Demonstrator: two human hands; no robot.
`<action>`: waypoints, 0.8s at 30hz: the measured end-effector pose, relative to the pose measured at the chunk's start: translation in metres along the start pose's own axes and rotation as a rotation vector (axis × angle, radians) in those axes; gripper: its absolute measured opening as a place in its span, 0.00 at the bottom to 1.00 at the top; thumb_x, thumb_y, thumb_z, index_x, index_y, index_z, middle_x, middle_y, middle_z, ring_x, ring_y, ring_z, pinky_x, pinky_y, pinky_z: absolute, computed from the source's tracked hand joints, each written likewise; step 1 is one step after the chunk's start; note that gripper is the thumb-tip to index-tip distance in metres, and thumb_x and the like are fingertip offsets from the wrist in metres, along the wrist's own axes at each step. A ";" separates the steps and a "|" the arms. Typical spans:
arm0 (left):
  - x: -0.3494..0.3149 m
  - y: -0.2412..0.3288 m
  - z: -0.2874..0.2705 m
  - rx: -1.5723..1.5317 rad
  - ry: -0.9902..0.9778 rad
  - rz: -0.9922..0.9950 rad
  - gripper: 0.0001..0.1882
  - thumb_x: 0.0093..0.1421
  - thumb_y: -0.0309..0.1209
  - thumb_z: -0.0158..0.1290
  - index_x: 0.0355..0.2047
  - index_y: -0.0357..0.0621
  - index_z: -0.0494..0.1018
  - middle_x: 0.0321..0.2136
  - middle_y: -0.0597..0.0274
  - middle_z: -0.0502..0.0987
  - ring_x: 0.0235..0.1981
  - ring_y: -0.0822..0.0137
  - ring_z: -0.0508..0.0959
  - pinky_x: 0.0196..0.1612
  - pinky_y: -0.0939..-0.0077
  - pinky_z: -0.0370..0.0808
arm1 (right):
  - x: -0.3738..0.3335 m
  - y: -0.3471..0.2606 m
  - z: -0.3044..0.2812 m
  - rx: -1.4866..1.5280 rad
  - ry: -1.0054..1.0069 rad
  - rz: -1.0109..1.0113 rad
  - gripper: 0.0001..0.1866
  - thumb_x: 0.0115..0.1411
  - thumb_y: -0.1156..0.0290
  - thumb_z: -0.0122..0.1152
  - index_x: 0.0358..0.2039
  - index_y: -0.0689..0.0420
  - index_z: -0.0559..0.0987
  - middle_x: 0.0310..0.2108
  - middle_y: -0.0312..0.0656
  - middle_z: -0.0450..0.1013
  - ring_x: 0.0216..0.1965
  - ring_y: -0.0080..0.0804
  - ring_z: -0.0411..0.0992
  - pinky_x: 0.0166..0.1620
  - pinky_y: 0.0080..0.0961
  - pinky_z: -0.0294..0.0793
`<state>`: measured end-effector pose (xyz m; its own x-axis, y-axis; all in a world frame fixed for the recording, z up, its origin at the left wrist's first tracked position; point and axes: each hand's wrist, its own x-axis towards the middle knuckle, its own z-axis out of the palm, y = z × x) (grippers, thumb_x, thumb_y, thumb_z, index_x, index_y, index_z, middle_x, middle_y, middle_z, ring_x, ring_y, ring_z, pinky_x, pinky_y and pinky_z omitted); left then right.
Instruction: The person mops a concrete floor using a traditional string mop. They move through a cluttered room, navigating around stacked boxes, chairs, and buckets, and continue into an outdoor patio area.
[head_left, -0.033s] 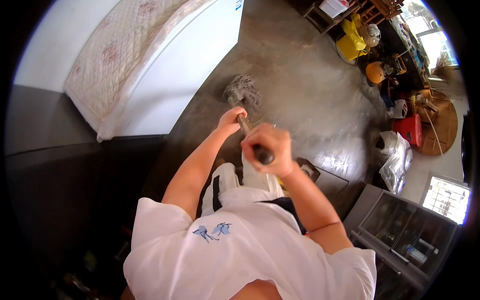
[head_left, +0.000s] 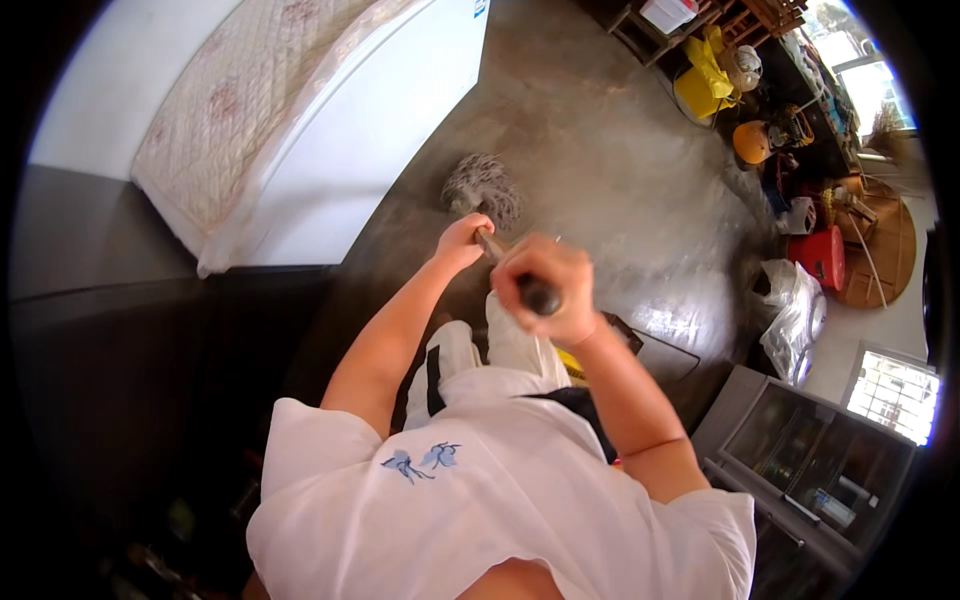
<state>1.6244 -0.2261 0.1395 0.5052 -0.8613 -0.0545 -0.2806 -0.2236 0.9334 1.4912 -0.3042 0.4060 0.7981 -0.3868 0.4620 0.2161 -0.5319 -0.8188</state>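
A mop with a grey string head (head_left: 483, 187) rests on the smooth grey floor ahead of me. Its wooden handle (head_left: 489, 244) slants up toward my body. Lower on that handle, my left hand (head_left: 462, 241) is closed round it, close to the mop head. Nearer to me and higher, my right hand (head_left: 548, 285) grips the handle's upper end, whose dark round tip (head_left: 540, 295) sticks out of the fist. The fingers' far sides are hidden.
A white chest-like appliance (head_left: 370, 140) with a quilted cover (head_left: 230, 100) stands at the left. Along the right are a yellow bucket (head_left: 697, 92), a red bucket (head_left: 822, 258), clear plastic bags (head_left: 792, 320) and a glass-fronted grey cabinet (head_left: 800, 445).
My right hand has shifted slightly to the right with the handle's end. The mop head has moved a little to the left. My left hand stays almost in place.
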 end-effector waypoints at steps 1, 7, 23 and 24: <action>-0.025 0.008 -0.007 0.018 0.060 -0.049 0.11 0.49 0.30 0.62 0.33 0.45 0.74 0.32 0.55 0.77 0.37 0.54 0.77 0.40 0.68 0.73 | 0.002 -0.009 0.001 0.062 0.024 0.074 0.07 0.44 0.80 0.65 0.18 0.58 0.75 0.17 0.41 0.71 0.19 0.33 0.70 0.26 0.24 0.70; -0.137 0.027 -0.045 0.258 -0.038 -0.477 0.23 0.50 0.49 0.60 0.39 0.47 0.77 0.34 0.51 0.80 0.41 0.51 0.78 0.43 0.62 0.74 | -0.007 -0.015 0.033 0.341 -0.100 0.468 0.07 0.55 0.76 0.61 0.22 0.64 0.76 0.19 0.40 0.75 0.23 0.22 0.72 0.28 0.21 0.71; -0.236 -0.088 0.074 0.230 0.234 -1.018 0.20 0.47 0.41 0.65 0.37 0.44 0.77 0.34 0.50 0.80 0.39 0.49 0.80 0.43 0.61 0.75 | -0.068 0.103 0.048 0.549 -0.645 0.652 0.09 0.59 0.71 0.62 0.25 0.63 0.77 0.23 0.37 0.77 0.28 0.20 0.74 0.36 0.20 0.73; -0.218 -0.084 0.088 0.222 0.269 -0.999 0.19 0.47 0.41 0.65 0.35 0.43 0.78 0.34 0.50 0.80 0.39 0.49 0.80 0.43 0.61 0.75 | -0.061 0.112 0.027 0.541 -0.640 0.635 0.09 0.59 0.71 0.62 0.25 0.63 0.77 0.23 0.37 0.77 0.28 0.19 0.73 0.36 0.19 0.73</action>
<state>1.4664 -0.0597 0.0418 0.7455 -0.1167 -0.6562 0.2332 -0.8767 0.4208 1.4818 -0.3202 0.2766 0.9671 0.0774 -0.2425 -0.2493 0.0971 -0.9635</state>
